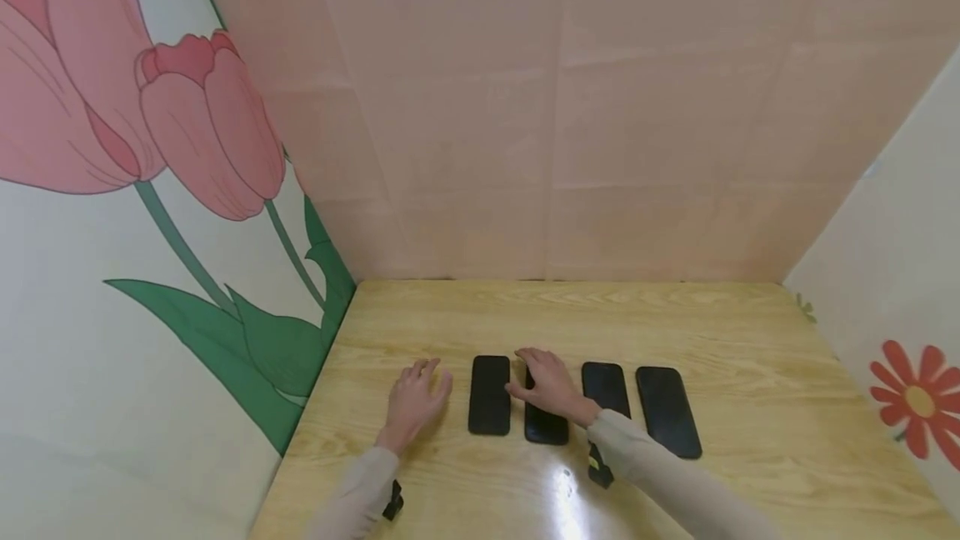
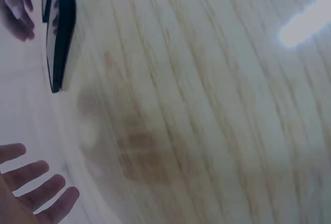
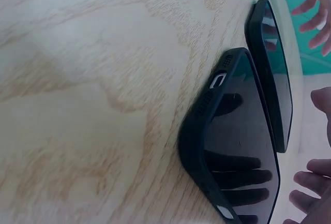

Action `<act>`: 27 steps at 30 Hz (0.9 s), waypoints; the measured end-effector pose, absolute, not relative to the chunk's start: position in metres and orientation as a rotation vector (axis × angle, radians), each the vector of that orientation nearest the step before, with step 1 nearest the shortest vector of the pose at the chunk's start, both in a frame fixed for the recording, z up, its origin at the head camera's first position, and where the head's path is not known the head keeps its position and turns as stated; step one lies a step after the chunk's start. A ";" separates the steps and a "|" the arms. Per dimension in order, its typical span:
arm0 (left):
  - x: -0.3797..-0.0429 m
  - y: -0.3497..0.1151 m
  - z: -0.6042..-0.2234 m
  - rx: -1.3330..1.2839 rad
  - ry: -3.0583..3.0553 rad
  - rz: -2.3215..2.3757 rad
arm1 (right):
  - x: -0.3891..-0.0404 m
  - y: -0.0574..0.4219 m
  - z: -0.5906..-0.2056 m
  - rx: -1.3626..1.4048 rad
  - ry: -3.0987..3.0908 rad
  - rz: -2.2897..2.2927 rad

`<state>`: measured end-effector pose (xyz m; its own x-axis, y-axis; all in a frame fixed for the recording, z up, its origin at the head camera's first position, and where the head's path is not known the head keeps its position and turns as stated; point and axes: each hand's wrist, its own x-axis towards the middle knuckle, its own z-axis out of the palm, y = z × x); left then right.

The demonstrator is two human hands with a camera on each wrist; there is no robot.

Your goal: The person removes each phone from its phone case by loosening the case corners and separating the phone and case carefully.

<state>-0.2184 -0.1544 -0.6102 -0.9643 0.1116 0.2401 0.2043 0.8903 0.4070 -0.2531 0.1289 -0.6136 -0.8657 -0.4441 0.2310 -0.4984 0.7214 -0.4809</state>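
Several black smartphones lie screen up in a row on the wooden table. My right hand (image 1: 550,386) is over the second phone from the left (image 1: 546,427), covering its upper part in the head view. In the right wrist view, its loosely spread fingers (image 3: 313,182) stand above that phone's glossy screen (image 3: 240,146), which mirrors them. To the right hand's left lies the leftmost phone (image 1: 490,396). My left hand (image 1: 415,400) is left of that phone, fingers spread and holding nothing. The left wrist view shows its fingers (image 2: 44,188) apart from the phone edge.
Right of the right hand are a third phone (image 1: 606,382), partly behind the sleeve, and a fourth phone (image 1: 669,412). A pink wall (image 1: 555,148) rises behind the table (image 1: 780,407). Flower-printed panels flank both sides. Black wrist devices (image 1: 600,469) sit under the sleeves.
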 end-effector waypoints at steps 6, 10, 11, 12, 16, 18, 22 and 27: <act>-0.213 -0.144 -0.617 -0.224 -2.916 -0.638 | -0.255 0.126 -0.621 0.752 -2.902 0.807; -0.213 -0.137 -0.617 -0.219 -2.923 -0.650 | -0.258 0.125 -0.624 0.738 -2.931 0.785; -0.213 -0.135 -0.617 -0.226 -2.917 -0.650 | -0.259 0.124 -0.625 0.735 -2.932 0.791; -0.214 -0.134 -0.618 -0.233 -2.913 -0.645 | -0.260 0.123 -0.625 0.733 -2.931 0.793; -0.216 -0.127 -0.620 -0.255 -2.900 -0.630 | -0.263 0.120 -0.627 0.733 -2.932 0.769; -0.217 -0.125 -0.622 -0.260 -2.902 -0.617 | -0.264 0.117 -0.628 0.737 -2.937 0.736; -0.217 -0.122 -0.626 -0.268 -2.921 -0.582 | -0.265 0.112 -0.625 0.734 -2.941 0.723; -0.216 -0.115 -0.624 -0.317 -2.910 -0.593 | -0.265 0.107 -0.621 0.690 -2.956 0.742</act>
<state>-0.2162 -0.1151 -0.6237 -0.9656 0.1749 0.1925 0.2363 0.8992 0.3682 -0.2653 0.1068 -0.6211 -0.9023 -0.4139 0.1209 -0.4219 0.7898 -0.4452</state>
